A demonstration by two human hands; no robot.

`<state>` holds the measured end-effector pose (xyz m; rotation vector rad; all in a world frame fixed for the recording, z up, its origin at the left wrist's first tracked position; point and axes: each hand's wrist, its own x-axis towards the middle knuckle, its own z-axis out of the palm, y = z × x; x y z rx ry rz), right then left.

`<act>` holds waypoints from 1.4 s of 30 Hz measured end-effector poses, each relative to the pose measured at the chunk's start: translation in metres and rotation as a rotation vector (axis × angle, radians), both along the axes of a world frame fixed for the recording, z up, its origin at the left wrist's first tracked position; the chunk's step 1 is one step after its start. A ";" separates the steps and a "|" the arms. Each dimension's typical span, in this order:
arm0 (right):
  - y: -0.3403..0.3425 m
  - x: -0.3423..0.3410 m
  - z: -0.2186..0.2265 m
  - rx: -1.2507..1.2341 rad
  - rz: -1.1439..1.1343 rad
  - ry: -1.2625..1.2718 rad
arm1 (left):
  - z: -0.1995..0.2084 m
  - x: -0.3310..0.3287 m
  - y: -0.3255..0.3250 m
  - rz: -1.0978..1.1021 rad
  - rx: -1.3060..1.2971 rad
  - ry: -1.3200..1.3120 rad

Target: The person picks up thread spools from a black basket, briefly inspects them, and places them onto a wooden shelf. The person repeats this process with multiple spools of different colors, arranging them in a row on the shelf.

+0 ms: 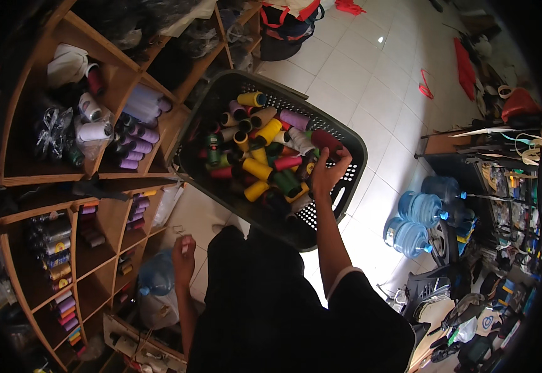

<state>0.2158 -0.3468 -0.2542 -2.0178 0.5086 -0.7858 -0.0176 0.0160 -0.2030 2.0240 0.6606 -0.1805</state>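
A dark plastic basket (264, 76) with perforated sides stands in front of me, heaped with thread spools in yellow, purple, green, white, red and brown. At its right side my right hand (331, 169) reaches over the rim, its fingers closed on a maroon thread spool (325, 142). Beside it lie a white spool (300, 141) and a purple spool (294, 119). My left hand (184, 250) hangs low to the left of my legs, away from the basket, with its fingers curled together. Whether something small is in them cannot be made out.
Wooden shelves (77, 176) with compartments of spools and plastic-wrapped goods line the left. A blue water jug (157, 273) stands beside the lower shelves. More water jugs (421, 208) sit on the tiled floor (370, 93) to the right, near a cluttered rack. A dark bag (283, 37) stands beyond the basket.
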 end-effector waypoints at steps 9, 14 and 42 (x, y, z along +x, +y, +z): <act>0.113 -0.041 0.165 0.560 1.082 -0.033 | 0.192 0.118 -0.069 -0.346 0.242 -0.541; 0.158 -0.058 0.208 0.512 1.249 -0.117 | 0.191 0.101 -0.061 -0.243 0.047 -0.606; 0.212 -0.093 0.241 0.160 1.377 -0.324 | 0.197 0.044 -0.041 0.054 0.473 -0.812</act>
